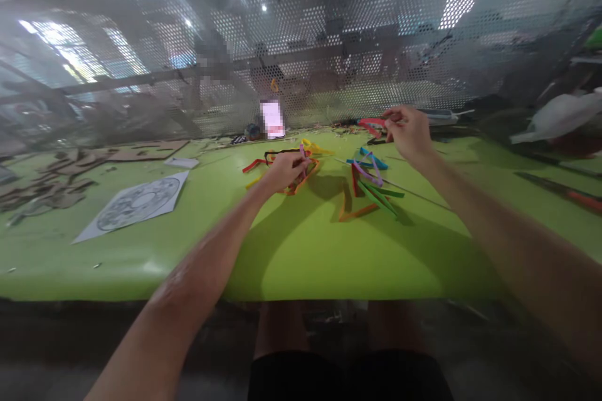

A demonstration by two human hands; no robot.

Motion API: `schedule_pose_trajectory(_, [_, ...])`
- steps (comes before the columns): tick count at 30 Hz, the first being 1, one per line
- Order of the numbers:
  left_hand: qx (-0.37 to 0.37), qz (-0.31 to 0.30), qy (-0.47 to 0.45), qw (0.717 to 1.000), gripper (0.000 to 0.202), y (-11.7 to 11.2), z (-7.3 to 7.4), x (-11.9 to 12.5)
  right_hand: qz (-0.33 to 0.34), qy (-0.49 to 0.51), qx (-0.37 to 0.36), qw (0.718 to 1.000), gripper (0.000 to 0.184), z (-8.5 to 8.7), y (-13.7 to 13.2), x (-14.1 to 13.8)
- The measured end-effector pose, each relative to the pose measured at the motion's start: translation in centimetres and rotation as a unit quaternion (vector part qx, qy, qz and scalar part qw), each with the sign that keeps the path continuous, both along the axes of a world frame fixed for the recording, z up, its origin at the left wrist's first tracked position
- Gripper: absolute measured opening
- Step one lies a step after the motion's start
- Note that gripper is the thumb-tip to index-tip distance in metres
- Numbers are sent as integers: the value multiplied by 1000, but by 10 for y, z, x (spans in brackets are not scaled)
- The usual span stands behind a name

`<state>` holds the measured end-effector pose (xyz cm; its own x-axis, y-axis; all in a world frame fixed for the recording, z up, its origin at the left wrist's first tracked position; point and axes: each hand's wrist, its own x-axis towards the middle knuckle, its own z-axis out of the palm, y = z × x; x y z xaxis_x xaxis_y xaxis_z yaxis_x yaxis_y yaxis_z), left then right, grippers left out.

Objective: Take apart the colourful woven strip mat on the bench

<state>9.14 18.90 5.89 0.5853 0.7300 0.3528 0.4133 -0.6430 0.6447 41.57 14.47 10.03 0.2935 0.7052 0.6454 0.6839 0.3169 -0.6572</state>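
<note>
My right hand (410,133) is raised over the far right of the table, its fingertips pinching a folded red strip (371,123). My left hand (286,171) is closed at a bunch of coloured strips, with a thin purple strip (302,153) at its fingertips. Around that hand lie a yellow strip (313,148), an orange strip (314,169) and a red strip (253,166). Between the hands is a loose pile with a green strip (383,199), a lilac strip (375,169), a blue strip (375,158) and a bent orange strip (345,207).
A sheet with a round printed pattern (141,200) lies left on the green table (301,263). Brown cut scraps (117,151) spread behind it. A lit phone (273,119) stands against the perforated metal screen (357,75). An orange-handled tool (583,199) and a white plastic bag (559,114) are at right.
</note>
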Motion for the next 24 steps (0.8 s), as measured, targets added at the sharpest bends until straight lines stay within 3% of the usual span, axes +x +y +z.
schedule_pose_trajectory(4, [42, 9, -24, 999, 25, 3, -1, 0, 128, 4, -53, 990, 26, -2, -5, -17])
schedule_pose_trajectory(7, [54, -10, 13, 998, 26, 8, -3, -1, 190, -95, -84, 974, 20, -5, -15, -34])
schedule_pose_trajectory(11, [105, -40, 133, 985, 18, 12, -4, -1, 141, -239, -89, 957, 23, -13, -21, -42])
schedule_pose_trajectory(15, [104, -31, 169, 980, 14, 13, -2, -2, 100, -250, -97, 958, 24, -18, -17, -36])
schedule_pose_trajectory(21, [61, 24, 67, 996, 13, 20, 13, -14, 82, -245, -99, 961, 22, -28, -12, -35])
schedule_pose_trajectory(24, [-20, 34, -44, 998, 16, 18, 25, -21, 65, -245, -68, 965, 20, -32, -13, -40])
